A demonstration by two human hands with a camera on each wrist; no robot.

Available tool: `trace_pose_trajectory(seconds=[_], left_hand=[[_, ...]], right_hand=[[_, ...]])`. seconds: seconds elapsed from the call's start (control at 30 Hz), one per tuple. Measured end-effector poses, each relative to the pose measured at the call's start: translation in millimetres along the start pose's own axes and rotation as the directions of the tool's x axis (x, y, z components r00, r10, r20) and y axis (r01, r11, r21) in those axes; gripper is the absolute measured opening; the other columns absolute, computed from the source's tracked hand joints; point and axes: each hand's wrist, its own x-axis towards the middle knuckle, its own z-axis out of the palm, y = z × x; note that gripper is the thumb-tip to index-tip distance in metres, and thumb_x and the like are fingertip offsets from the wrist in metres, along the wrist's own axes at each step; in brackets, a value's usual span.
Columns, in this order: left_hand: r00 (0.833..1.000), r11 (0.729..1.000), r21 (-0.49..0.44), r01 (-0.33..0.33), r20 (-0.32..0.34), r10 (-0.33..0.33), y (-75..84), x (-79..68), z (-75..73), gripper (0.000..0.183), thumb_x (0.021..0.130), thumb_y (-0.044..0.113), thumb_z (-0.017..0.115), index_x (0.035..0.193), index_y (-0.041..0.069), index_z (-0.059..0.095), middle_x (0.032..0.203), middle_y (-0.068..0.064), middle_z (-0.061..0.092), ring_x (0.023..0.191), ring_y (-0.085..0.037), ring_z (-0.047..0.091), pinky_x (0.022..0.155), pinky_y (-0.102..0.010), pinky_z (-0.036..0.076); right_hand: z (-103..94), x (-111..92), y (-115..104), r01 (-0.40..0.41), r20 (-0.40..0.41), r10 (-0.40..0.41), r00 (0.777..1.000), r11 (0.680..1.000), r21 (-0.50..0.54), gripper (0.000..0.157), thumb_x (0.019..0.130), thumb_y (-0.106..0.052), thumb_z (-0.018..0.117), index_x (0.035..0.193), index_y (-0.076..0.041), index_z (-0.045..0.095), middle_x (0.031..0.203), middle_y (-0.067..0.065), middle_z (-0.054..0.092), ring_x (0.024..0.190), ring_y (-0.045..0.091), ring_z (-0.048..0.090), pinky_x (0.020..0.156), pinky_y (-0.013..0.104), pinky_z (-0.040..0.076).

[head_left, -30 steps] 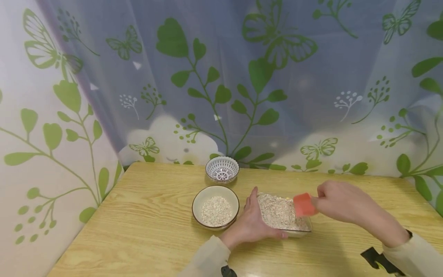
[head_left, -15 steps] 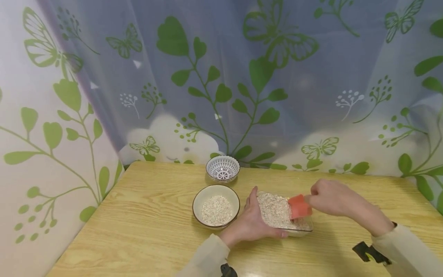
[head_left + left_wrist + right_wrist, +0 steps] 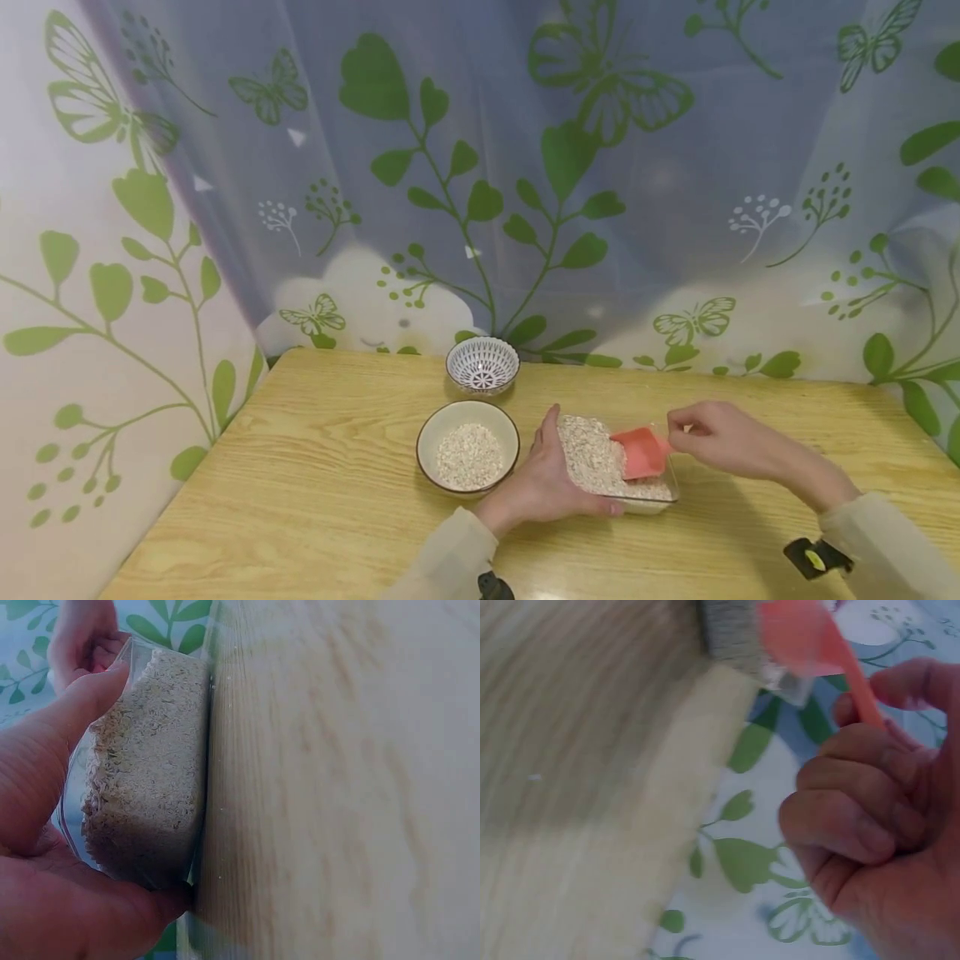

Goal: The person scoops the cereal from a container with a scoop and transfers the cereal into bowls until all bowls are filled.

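A clear rectangular container [image 3: 647, 506] of oats [image 3: 588, 454] stands on the wooden table. My left hand [image 3: 543, 485] grips its left end, thumb along the front wall and fingers at the back. In the left wrist view the oats [image 3: 150, 765] show through the wall, between thumb and fingers. My right hand [image 3: 727, 437] pinches the handle of a red-orange scoop [image 3: 642, 455], its cup tilted down among the oats toward the container's right side. The handle [image 3: 861, 686] runs between thumb and forefinger in the right wrist view.
Just left of the container is a cream bowl [image 3: 429, 475] with a dark rim, holding oats. Behind it, near the table's back edge, stands a smaller black-and-white patterned bowl [image 3: 482, 365]. A leaf-and-butterfly curtain [image 3: 495, 167] hangs behind the table [image 3: 300, 483].
The scoop has tipped and shifted slightly left and down into the oats, its opening now facing up more. My left hand and the container have stayed put.
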Motion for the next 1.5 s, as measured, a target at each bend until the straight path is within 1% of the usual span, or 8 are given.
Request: trace_pose_trajectory(seconds=[0.43, 0.7, 0.83, 0.93, 1.07, 1.2, 1.37, 1.5], left_hand=[[1.0, 1.0, -0.001, -0.012, -0.002, 0.012, 1.5, -0.8, -0.7, 0.144, 0.064, 0.047, 0.096, 0.165, 0.019, -0.003, 0.168, -0.022, 0.021, 0.153, -0.04, 0.03, 0.121, -0.056, 0.036], [1.0, 1.0, 0.006, -0.008, -0.004, 0.008, 1.5, -1.5, 0.3, 0.144, 0.065, 0.047, 0.096, 0.165, 0.02, -0.003, 0.168, -0.021, 0.021, 0.153, -0.039, 0.029, 0.121, -0.057, 0.036], [1.0, 1.0, 0.006, -0.011, -0.005, 0.011, 1.2, -1.7, 0.3, 0.143, 0.065, 0.048, 0.096, 0.165, 0.021, -0.003, 0.168, -0.021, 0.022, 0.154, -0.039, 0.029, 0.121, -0.056, 0.036], [1.0, 1.0, 0.004, -0.012, -0.005, 0.012, 0.8, -1.8, 0.0, 0.143, 0.065, 0.048, 0.096, 0.165, 0.021, -0.003, 0.167, -0.021, 0.022, 0.154, -0.038, 0.029, 0.121, -0.056, 0.036], [1.0, 1.0, -0.003, -0.009, -0.001, 0.009, 0.3, -1.9, -0.2, 0.143, 0.065, 0.047, 0.096, 0.165, 0.023, -0.003, 0.168, -0.021, 0.022, 0.154, -0.039, 0.028, 0.12, -0.057, 0.036], [1.0, 1.0, -0.007, -0.002, -0.003, 0.002, 0.2, -2.4, -0.1, 0.143, 0.065, 0.047, 0.096, 0.165, 0.023, -0.003, 0.168, -0.021, 0.021, 0.154, -0.039, 0.028, 0.121, -0.057, 0.036], [1.0, 1.0, -0.002, 0.006, -0.002, -0.006, 0.5, -1.8, 0.0, 0.143, 0.064, 0.047, 0.096, 0.165, 0.023, -0.003, 0.168, -0.02, 0.021, 0.153, -0.039, 0.029, 0.12, -0.057, 0.036], [1.0, 1.0, 0.001, 0.004, 0.005, -0.004, 0.8, -0.9, -0.6, 0.143, 0.065, 0.048, 0.096, 0.165, 0.023, -0.004, 0.168, -0.021, 0.021, 0.153, -0.039, 0.03, 0.12, -0.057, 0.037]], right_hand=[[18.4, -2, 0, 0.063, -0.075, -0.06, 0.995, 0.998, 0.029, 0.024, 0.095, -0.009, 0.057, 0.075, -0.02, 0.051, 0.062, -0.014, 0.037, 0.053, -0.002, 0.031, 0.049, 0.02, 0.032], [22.2, -1, 1, 0.003, -0.049, 0.003, 0.999, 0.99, 0.139, 0.028, 0.101, -0.011, 0.051, 0.073, -0.013, 0.048, 0.064, -0.009, 0.037, 0.055, 0.0, 0.032, 0.051, 0.023, 0.033], [22.2, -1, 7, -0.088, 0.012, 0.088, 0.996, 0.967, 0.237, 0.029, 0.101, -0.011, 0.046, 0.072, -0.007, 0.045, 0.062, -0.008, 0.032, 0.051, 0.003, 0.026, 0.047, 0.023, 0.029], [22.1, -4, 12, -0.178, 0.086, 0.158, 0.984, 0.921, 0.347, 0.029, 0.102, -0.013, 0.043, 0.074, -0.004, 0.042, 0.06, -0.007, 0.031, 0.048, 0.006, 0.022, 0.043, 0.021, 0.026], [24.4, -7, 17, -0.271, 0.182, 0.206, 0.961, 0.825, 0.496, 0.031, 0.103, -0.017, 0.041, 0.073, -0.009, 0.037, 0.057, -0.008, 0.026, 0.049, 0.008, 0.018, 0.043, 0.019, 0.021], [28.2, -8, 20, -0.32, 0.233, 0.225, 0.946, 0.764, 0.561, 0.033, 0.103, -0.02, 0.04, 0.071, -0.015, 0.036, 0.056, -0.009, 0.022, 0.05, 0.009, 0.015, 0.045, 0.021, 0.018], [30.0, -10, 26, -0.334, 0.267, 0.21, 0.94, 0.719, 0.61, 0.033, 0.104, -0.021, 0.039, 0.072, -0.017, 0.032, 0.056, -0.008, 0.019, 0.049, 0.009, 0.014, 0.045, 0.022, 0.018], [29.7, -13, 33, -0.324, 0.318, 0.133, 0.939, 0.654, 0.683, 0.037, 0.109, -0.026, 0.035, 0.073, -0.017, 0.032, 0.057, -0.007, 0.017, 0.048, 0.008, 0.013, 0.045, 0.022, 0.016]])
